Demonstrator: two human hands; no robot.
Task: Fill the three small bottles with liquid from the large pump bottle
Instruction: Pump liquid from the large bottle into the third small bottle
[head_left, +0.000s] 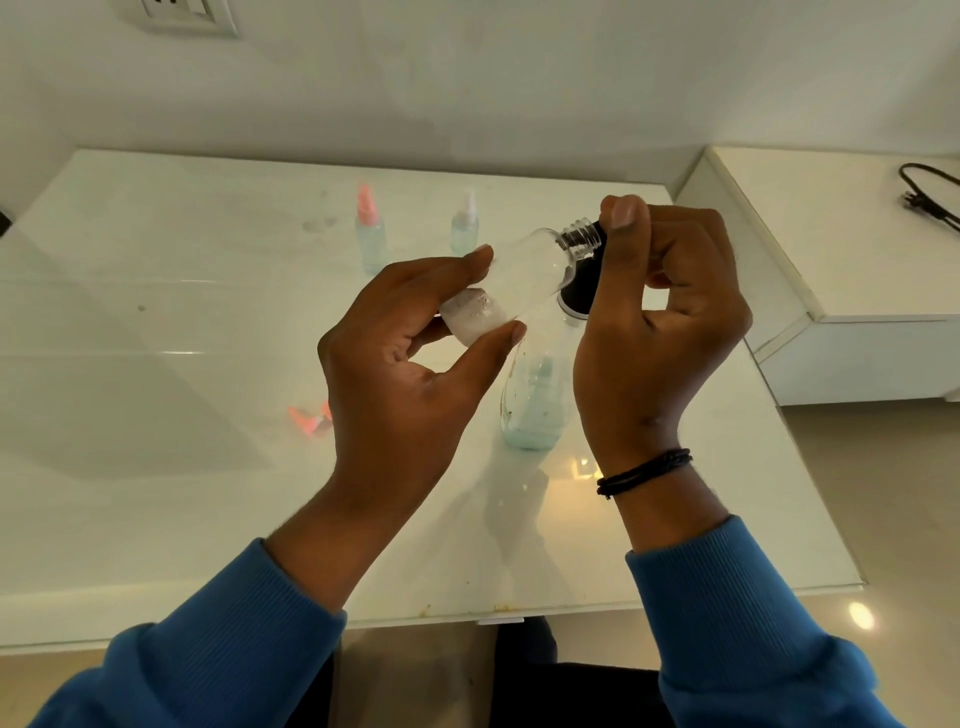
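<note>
My left hand (410, 332) grips a small clear bottle (519, 270) by its base and tilts it, threaded neck up to the right, against the black pump head (579, 286) of the large pump bottle (535, 405). White foam sits in its base. My right hand (660, 312) curls around the pump head, thumb on top beside the small bottle's open neck. The large bottle stands on the table with pale blue liquid low inside. Two small capped bottles stand farther back: one with a pink spray top (370, 228), one with a white top (465, 226).
A loose pink spray cap (311, 418) lies on the white glossy table (156, 493), left of my left wrist. A white cabinet (857, 270) stands to the right with a black cable (930, 200) on it. A wall socket (179, 13) is at top left.
</note>
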